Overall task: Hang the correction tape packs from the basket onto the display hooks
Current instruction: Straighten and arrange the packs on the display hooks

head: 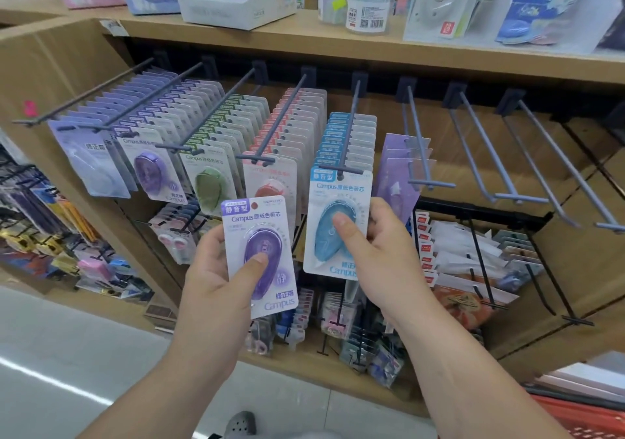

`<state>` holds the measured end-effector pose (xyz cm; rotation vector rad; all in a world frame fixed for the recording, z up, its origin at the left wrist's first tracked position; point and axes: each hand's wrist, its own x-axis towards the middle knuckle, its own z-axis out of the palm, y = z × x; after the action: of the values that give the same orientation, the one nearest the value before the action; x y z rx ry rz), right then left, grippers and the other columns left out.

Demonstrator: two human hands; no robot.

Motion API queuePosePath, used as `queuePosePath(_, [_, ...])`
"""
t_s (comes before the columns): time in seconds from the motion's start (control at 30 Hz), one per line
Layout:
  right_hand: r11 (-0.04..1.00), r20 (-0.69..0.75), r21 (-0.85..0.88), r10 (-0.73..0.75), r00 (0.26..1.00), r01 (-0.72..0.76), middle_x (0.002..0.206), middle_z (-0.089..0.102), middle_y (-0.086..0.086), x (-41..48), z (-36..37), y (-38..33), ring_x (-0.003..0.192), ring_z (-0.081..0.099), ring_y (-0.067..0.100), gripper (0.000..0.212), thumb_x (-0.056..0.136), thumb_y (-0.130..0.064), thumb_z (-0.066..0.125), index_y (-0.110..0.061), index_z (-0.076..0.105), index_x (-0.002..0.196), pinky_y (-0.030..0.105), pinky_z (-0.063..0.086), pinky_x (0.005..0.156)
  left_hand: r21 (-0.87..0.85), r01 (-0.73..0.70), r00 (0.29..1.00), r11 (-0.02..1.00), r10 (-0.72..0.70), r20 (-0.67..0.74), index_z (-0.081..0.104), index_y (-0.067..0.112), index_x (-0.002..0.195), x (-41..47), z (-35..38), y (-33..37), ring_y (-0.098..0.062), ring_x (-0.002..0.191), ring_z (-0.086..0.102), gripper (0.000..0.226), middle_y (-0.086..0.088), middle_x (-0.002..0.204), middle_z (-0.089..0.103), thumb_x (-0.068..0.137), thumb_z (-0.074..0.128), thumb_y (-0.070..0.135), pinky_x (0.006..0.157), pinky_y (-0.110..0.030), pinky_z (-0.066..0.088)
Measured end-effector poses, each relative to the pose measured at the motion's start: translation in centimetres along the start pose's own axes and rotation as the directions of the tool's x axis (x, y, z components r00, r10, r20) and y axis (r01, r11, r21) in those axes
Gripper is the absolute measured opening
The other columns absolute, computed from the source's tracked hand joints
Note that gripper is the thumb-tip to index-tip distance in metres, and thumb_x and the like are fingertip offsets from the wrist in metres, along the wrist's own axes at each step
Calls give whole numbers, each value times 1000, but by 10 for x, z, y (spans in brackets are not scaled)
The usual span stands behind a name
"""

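Observation:
My left hand [216,269] grips a purple correction tape pack [260,256] upright, thumb on its blister, in front of the display. My right hand [368,246] pinches a blue correction tape pack [338,222] whose top hole sits on the end of the blue row's hook [346,141]. Rows of lilac, purple, green, red and blue packs hang on dark hooks to the left. The red basket [588,418] shows at the bottom right corner with flat packs in it.
Bare hooks [490,154] stick out to the right of a short lilac row [399,175]. A wooden shelf [338,43] above carries boxes and jars. Lower racks hold more stationery. My shoe [240,423] stands on the grey floor.

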<state>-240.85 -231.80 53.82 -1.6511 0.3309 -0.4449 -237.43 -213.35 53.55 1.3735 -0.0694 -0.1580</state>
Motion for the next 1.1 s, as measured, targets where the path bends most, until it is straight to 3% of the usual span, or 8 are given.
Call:
queuePosePath(0.13, [992,-40,-122,9,999,-14,103,75,-19,10,-1,9,96,72,3,12,97,-38,67,-34,64,108,41,62,86,2,-9,1000,1000,10,-18,64,29,116,4,-3,0,-15,81,77,31,3,100,81,99,64,3,60,-36,65])
queuePosePath(0.27, [988,-57,-152,14,998,-22,100,74,-22,17,1,15,92,69,-9,13,98,-38,65,-33,65,110,14,54,73,4,-30,1000,1000,30,-10,65,29,115,6,-5,0,-15,82,77,30,3,101,81,98,65,4,60,-33,64])
queuePosePath(0.33, [988,-64,-155,17,998,-27,101,73,-23,19,3,18,91,68,-10,13,98,-38,66,-34,65,110,11,52,73,2,-35,999,999,35,-5,66,28,115,7,-8,0,-14,82,77,30,3,99,81,98,65,3,61,-32,64])
queuePosePath(0.6, [998,-162,-58,-4,987,-5,101,75,-20,16,15,29,95,70,-1,25,90,-49,65,-29,65,105,29,53,84,2,-77,992,997,76,-105,67,19,113,33,-40,3,-14,83,76,15,1,103,81,100,64,13,63,-30,63])
queuePosePath(0.77, [1000,-298,-30,-2,955,-7,104,71,-25,12,38,39,100,67,-2,39,81,-69,56,-39,57,105,42,54,95,154,-131,974,979,156,-163,58,34,112,74,-85,5,-18,72,74,6,9,96,75,108,56,29,45,-36,54])
queuePosePath(0.9, [1000,-437,9,3,900,1,115,67,-19,10,59,48,112,66,11,37,82,-83,53,-54,52,105,60,52,98,151,-166,978,975,182,-102,57,37,109,105,-114,8,-21,70,72,8,5,101,72,109,55,30,40,-33,52])
queuePosePath(0.97, [999,-517,46,13,856,12,114,67,-21,10,70,48,111,66,12,22,91,-71,53,-54,52,105,62,52,99,101,-174,982,980,180,-58,57,34,112,119,-123,14,-18,69,71,7,6,100,73,109,55,28,43,-33,53])
queuePosePath(1.1, [998,-611,67,27,791,18,118,67,-22,12,93,44,116,65,15,32,84,-81,53,-57,54,106,62,49,103,56,-144,989,988,141,42,56,31,114,144,-140,26,-4,66,70,14,19,87,75,111,48,20,53,-26,57])
